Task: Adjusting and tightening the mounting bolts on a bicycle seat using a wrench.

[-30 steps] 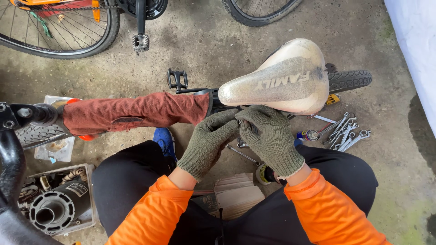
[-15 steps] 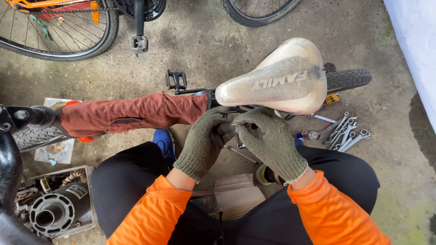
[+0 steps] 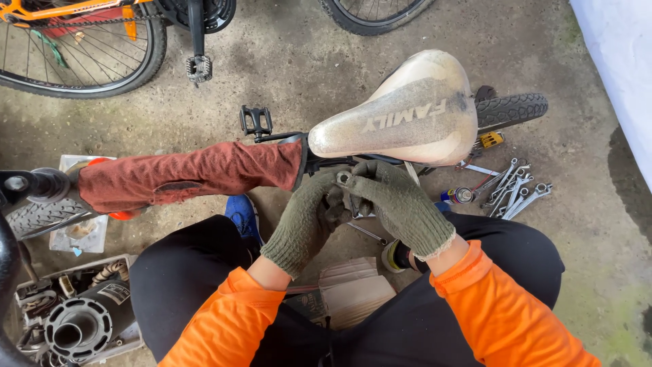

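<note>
Metal hardware under the bicycle saddle, the seat clamp, sits pinched between both gloved hands just below the saddle's near edge, at the middle of the view. The left hand curls shut around the clamp from the left; the right hand closes on it from the right, fingertips meeting over a small round nut or bolt head. I judge the clamp to be stiff, small and probably greasy, so a tight fingertip grip on its flats suits it best; the knit gloves should help against slipping. The saddle above is broad, padded and worn pale, firm enough to steady with a palm.

One rust-red cloth wraps the frame tube running left from the saddle. One black pedal shows beyond it. To the right, on the concrete floor, lies a cluster of about five wrenches beside one small spray can. One rear tyre pokes out behind the saddle. Two further bicycle wheels stand at the far edge. Near left, one box of parts holds a black cylinder.
</note>
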